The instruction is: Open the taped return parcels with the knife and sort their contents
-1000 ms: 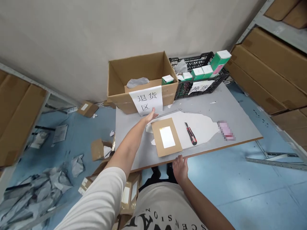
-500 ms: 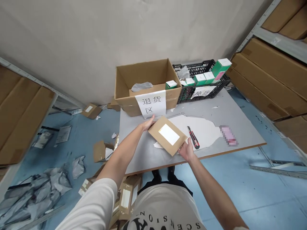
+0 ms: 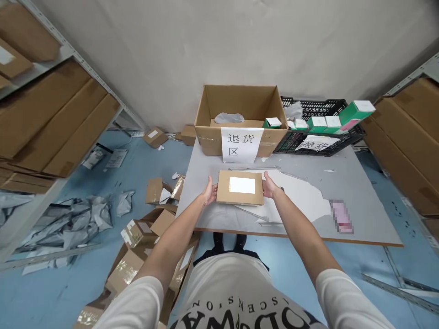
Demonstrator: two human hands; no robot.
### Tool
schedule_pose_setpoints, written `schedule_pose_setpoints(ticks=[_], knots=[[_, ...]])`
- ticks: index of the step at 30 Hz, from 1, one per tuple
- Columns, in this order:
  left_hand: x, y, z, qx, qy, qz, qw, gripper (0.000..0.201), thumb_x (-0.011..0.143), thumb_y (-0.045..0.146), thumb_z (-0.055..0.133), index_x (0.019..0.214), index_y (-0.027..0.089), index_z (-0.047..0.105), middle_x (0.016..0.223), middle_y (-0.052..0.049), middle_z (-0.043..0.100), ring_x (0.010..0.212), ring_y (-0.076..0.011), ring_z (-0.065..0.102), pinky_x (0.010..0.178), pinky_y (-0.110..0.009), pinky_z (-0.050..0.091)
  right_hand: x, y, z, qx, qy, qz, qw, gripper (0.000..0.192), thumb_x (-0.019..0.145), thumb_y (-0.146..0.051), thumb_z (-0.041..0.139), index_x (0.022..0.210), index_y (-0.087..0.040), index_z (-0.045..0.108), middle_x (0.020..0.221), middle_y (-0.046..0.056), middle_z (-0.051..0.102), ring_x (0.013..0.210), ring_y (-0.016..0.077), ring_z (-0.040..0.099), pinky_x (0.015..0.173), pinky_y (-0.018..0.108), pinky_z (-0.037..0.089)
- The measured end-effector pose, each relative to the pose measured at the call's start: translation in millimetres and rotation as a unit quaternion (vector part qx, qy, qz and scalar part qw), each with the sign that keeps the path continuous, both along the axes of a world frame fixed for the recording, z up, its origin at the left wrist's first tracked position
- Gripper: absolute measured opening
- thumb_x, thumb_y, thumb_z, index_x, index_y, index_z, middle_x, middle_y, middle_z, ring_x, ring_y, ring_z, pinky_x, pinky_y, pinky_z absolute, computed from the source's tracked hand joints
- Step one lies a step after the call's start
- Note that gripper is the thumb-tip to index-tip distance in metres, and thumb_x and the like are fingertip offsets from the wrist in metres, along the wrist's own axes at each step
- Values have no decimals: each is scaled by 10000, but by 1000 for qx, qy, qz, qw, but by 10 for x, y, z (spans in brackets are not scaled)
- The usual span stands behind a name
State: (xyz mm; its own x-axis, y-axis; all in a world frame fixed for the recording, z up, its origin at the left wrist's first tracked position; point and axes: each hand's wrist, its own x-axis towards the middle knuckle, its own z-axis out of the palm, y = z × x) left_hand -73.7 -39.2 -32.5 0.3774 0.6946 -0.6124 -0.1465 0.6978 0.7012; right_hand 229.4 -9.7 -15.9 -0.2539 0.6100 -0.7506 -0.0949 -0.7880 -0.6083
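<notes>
Surface: grey top, one; its skin is torn away in a large white patch just right of centre.

At the far edge: one open cardboard carton with a white paper sign taped to its front, and one black plastic crate beside it on the right, also bearing a paper sign. Small green-and-white boxes sit along the crate's rim, about five counted, plus one at the carton's right corner. One blurred pink item lies near the right front edge, well apart from the hands.

Floor, left of the surface: several small cardboard boxes and a heap of grey plastic bags. Shelves with flat brown cartons stand on both sides.

Flat cardboard parcel: one, with a white label on top, over the middle of the surface in front of the carton. Whether it rests on the top or is lifted cannot be told.

Left hand: pressed against the parcel's left end, holding it.

Right hand: pressed against the parcel's right end, holding it. Nothing lies between the hands but the parcel.
</notes>
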Motion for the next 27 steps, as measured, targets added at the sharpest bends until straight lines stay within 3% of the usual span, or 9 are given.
schedule_pose_setpoints(ticks=[8, 12, 15, 17, 20, 23, 27], knots=[[-20, -93, -146, 12, 20, 30, 999, 848, 804, 754, 30, 1413, 268, 366, 1434, -51, 425, 1332, -251, 369, 1084, -404, 294, 20, -222, -216, 116, 9, -63, 991, 696, 849, -702, 145, 1242, -258, 510, 1296, 77, 562, 1197, 236, 523, 970, 420, 446], [-48, -288, -297, 69, 78, 72, 992, 790, 843, 718, 91, 1440, 251, 314, 1483, -42, 335, 1383, -237, 264, 1121, -382, 222, 177, -661, -475, 218, -62, -89, 970, 648, 801, -633, 475, 1336, -268, 437, 1488, 45, 339, 1366, 203, 309, 1090, 409, 305], [-4, -519, -401, 139, 107, 65, 982, 801, 830, 740, 190, 1430, 231, 341, 1468, -54, 361, 1382, -242, 269, 1123, -376, 229, 220, -965, -657, 274, -118, -59, 953, 881, 649, -491, 725, 1406, -257, 340, 1534, 47, 220, 1405, 209, 210, 1133, 426, 188], [56, -634, -435, 175, 125, 61, 975, 824, 811, 760, 225, 1417, 219, 365, 1435, -70, 415, 1365, -246, 307, 1114, -394, 253, 171, -1067, -727, 300, -157, -23, 941, 930, 631, -446, 740, 1426, -256, 296, 1515, 46, 275, 1392, 216, 246, 1132, 453, 170], [125, -693, -415, 206, 146, 72, 965, 845, 790, 779, 254, 1398, 208, 393, 1383, -93, 483, 1336, -251, 361, 1099, -424, 279, 57, -1081, -721, 327, -205, 24, 922, 713, 754, -449, 603, 1395, -257, 353, 1371, 40, 499, 1263, 223, 447, 1087, 471, 275], [107, -641, -312, 249, 137, 60, 957, 828, 757, 741, 433, 1369, 184, 437, 1368, -108, 497, 1317, -271, 388, 1094, -418, 296, 39, -1019, -588, 343, -252, 47, 904, 487, 830, -440, 486, 1273, -238, 503, 1168, 54, 643, 1046, 233, 592, 980, 443, 406], [13, -480, -100, 272, 142, 36, 951, 863, 598, 572, 736, 1306, 132, 511, 1296, -134, 560, 1206, -301, 512, 1048, -433, 378, 233, -859, -294, 344, -320, 92, 878, 329, 813, -474, 522, 972, -218, 656, 949, 66, 705, 878, 247, 636, 823, 383, 475]])
